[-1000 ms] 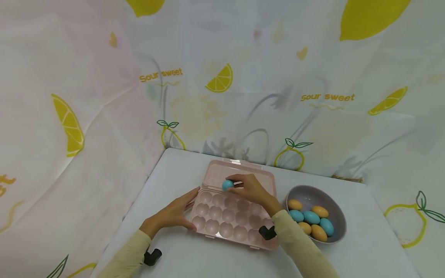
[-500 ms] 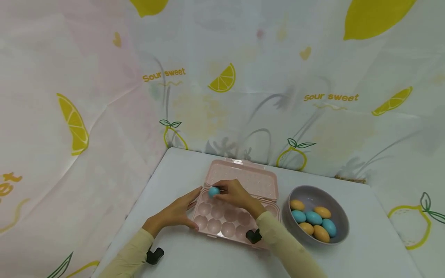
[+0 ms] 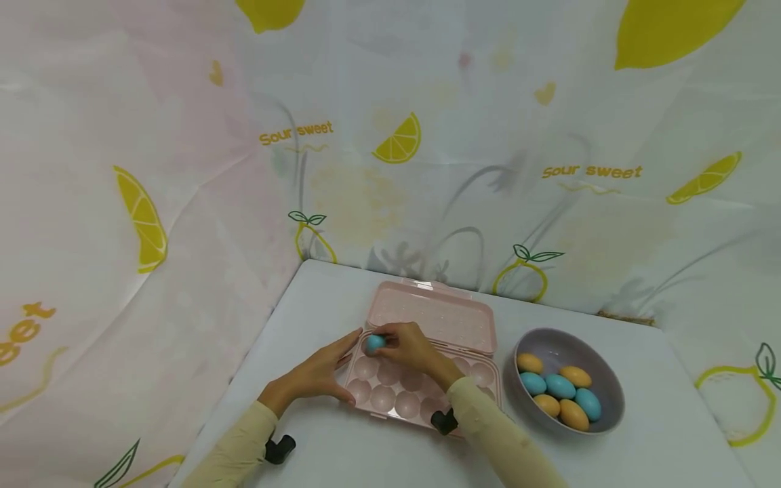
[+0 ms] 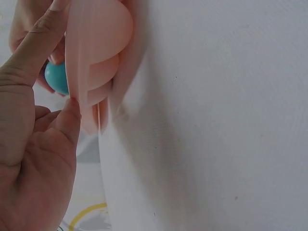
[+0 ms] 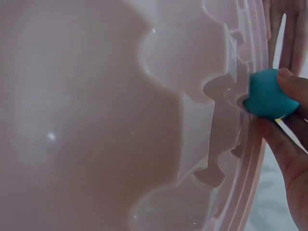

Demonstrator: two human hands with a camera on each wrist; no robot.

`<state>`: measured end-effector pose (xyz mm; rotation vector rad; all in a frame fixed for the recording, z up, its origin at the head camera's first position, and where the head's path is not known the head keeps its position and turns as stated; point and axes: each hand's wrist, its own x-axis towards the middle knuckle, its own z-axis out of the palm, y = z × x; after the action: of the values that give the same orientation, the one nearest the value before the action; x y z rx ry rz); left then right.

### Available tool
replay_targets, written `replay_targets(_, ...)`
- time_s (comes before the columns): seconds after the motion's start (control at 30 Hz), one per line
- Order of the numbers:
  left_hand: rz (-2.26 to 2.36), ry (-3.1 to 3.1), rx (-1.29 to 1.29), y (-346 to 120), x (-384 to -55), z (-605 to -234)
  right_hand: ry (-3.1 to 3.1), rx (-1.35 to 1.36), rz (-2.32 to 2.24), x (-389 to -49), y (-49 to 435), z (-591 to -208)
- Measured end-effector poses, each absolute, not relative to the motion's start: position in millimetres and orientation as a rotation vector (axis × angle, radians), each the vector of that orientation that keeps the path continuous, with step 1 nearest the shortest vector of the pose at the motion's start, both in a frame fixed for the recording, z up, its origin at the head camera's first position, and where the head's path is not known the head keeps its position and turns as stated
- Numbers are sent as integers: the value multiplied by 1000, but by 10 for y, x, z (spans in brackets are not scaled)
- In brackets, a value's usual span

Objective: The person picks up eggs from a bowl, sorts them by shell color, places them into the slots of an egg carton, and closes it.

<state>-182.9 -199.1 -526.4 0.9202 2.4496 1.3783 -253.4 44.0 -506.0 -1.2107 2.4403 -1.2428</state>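
A pink egg tray with round cups lies on the table, its lid folded back behind it. My right hand pinches a blue egg at the back-left cup. The right wrist view shows fingertips on the egg, its lower end at the tray's rim; how deep it sits is hidden. My left hand spreads along the tray's left side, thumb near the front corner and fingers toward the back. In the left wrist view, this hand touches the tray's rim with fairly straight fingers.
Right of the tray stands a grey bowl holding several blue and orange eggs. The white table meets a lemon-printed cloth at the back and left. Black wrist cameras sit under both forearms.
My right hand has carried the blue egg left and toward me, from over the lid hinge down to the back-left cup. My left hand stays at the tray's side. The view has shifted slightly.
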Motion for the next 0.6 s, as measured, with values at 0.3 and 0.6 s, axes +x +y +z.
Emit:
replay_targets(0.3, 1380, 2447, 891, -1992, -1823, -5263, 2540, -1265, -1161, -2521, 373, -5035)
replay_targets(0.6, 1341, 2482, 889, -1958, -1836, -5275, 2631, -1293, -1067, -2531, 335, -5044)
